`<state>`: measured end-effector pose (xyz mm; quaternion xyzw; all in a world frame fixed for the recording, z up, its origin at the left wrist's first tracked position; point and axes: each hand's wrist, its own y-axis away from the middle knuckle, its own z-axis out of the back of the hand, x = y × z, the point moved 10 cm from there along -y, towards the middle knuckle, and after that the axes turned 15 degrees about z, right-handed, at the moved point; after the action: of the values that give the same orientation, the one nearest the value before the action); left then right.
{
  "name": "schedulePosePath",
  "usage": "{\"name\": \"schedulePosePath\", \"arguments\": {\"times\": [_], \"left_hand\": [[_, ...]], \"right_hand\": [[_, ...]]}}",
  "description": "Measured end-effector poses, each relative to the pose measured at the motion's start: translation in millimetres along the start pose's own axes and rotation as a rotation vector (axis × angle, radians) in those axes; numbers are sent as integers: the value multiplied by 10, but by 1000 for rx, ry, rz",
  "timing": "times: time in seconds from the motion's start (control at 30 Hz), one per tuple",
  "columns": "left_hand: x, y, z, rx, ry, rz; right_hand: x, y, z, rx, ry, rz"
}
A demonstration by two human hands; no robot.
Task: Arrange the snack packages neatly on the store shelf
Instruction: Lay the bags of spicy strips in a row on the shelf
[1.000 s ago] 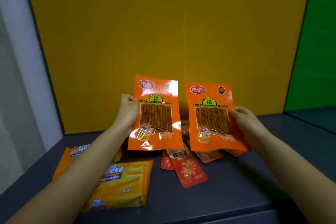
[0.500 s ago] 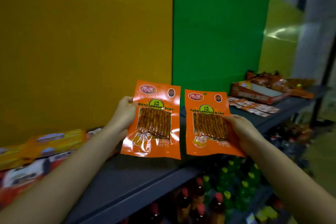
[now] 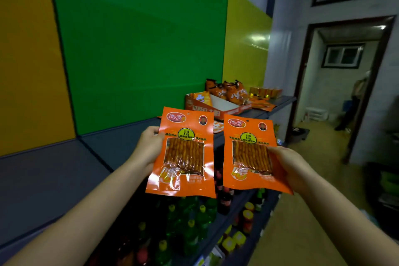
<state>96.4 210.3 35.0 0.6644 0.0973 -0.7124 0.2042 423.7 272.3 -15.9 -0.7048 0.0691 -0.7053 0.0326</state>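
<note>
I hold two identical orange snack packets with clear windows showing brown sticks. My left hand (image 3: 149, 149) grips the left packet (image 3: 183, 153) by its left edge. My right hand (image 3: 287, 166) grips the right packet (image 3: 248, 153) by its right edge and lower corner. Both packets are upright, side by side, in the air over the front edge of the grey shelf (image 3: 54, 175). Further along the shelf stands an open red display box (image 3: 218, 108) with orange snack bags (image 3: 228, 90) in and behind it.
Green (image 3: 133, 49) and yellow back panels rise behind the shelf. A lower shelf below holds green and red bottles (image 3: 190, 222). A doorway (image 3: 345, 84) opens at the right, with a person standing inside. Floor lies to the right of the shelving.
My view has swung further right along the shelf; the wafer packs and red sachets have left the frame. Both packets stay in my hands, now level with the display box.
</note>
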Motion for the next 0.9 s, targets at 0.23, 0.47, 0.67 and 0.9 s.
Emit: {"name": "schedulePosePath", "arguments": {"times": [0.23, 0.47, 0.67, 0.9], "left_hand": [[-187, -552, -1312, 87, 28, 3], [-485, -1479, -2485, 68, 32, -25], [-657, -2092, -3497, 65, 13, 1], [-669, -2689, -4523, 35, 33, 65]], "right_hand": [[-253, -901, 853, -63, -31, -22], [-296, -2171, 1543, -51, 8, 9], [-388, -3152, 2224, -35, 47, -12], [-707, -4259, 2865, 4, 17, -39]]}}
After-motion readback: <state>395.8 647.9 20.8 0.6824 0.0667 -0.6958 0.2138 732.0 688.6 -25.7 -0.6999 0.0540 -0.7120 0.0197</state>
